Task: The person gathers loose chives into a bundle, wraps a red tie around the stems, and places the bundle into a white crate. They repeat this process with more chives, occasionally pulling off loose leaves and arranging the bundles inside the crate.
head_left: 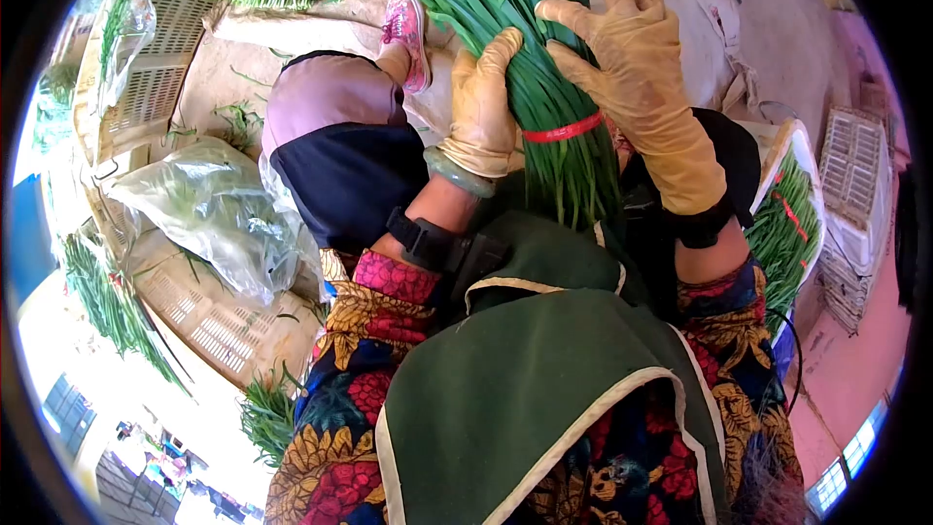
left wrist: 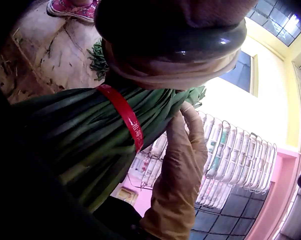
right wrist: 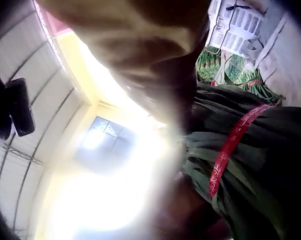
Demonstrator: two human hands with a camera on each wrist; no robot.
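Above the floor (left wrist: pixel 65 45), banded greens (head_left: pixel 546 87) separate fingers (head_left: pixel 569 16).

Wall (left wrist: pixel 273 85), yellow and pink; paned window (right wrist: pixel 105 129); roof (right wrist: pixel 15 57), pale, ribbed; floor (head_left: pixel 787 39), pale; light (right wrist: pixel 115 192), white glare.

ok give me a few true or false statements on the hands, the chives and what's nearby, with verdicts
1. The left hand holds the bundle of chives. True.
2. The band round that bundle is blue. False: it is a red band.
3. A green bangle circles the left wrist. True.
4. The right hand is bare. False: it wears a tan glove.
5. In the head view, a clear plastic bag lies left of the bundle. True.
6. The shoe in the head view is black. False: it is a pink shoe.
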